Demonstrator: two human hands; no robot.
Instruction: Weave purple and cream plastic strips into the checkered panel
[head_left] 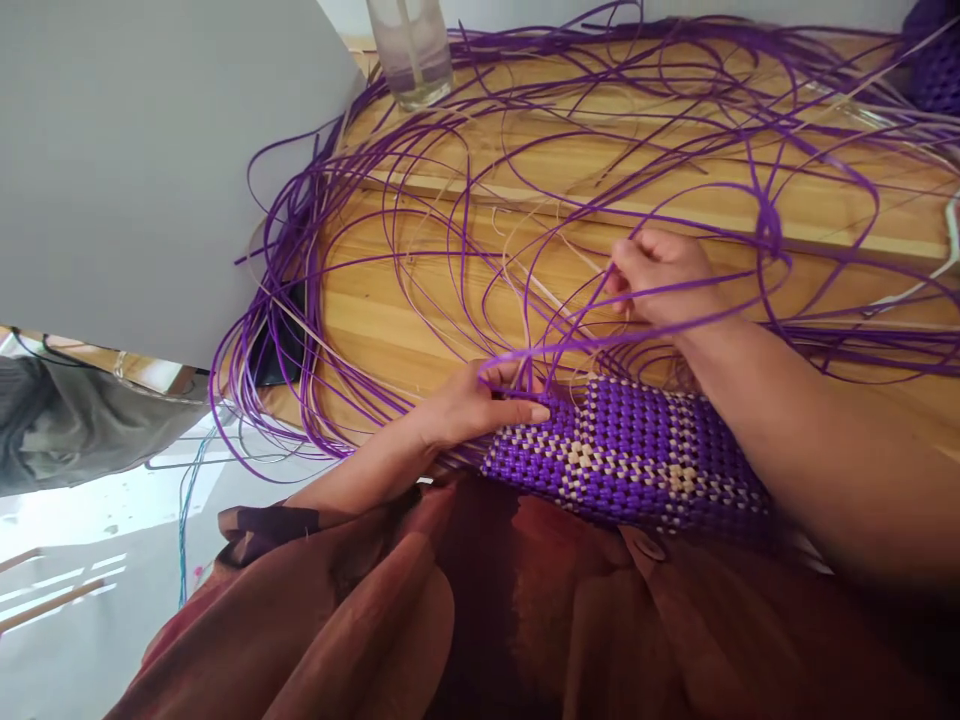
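Note:
A partly woven piece of purple and cream plastic strips (634,430) lies at the table's near edge, against my clothing. My left hand (499,402) grips its left upper edge, thumb on top and fingers behind. Above the weave, my right hand (649,270) is closed in a pinch on a purple strip (581,318) that runs down toward the left hand. Other loose purple and cream strips rise from the weave around both hands. My right forearm covers the weave's right end.
Long purple strips (292,240) loop across the wooden table (375,315) on the left and back. A clear bottle (412,60) stands at the back. A grey panel (150,150) fills the upper left. Another purple woven item (934,60) sits at the far right corner.

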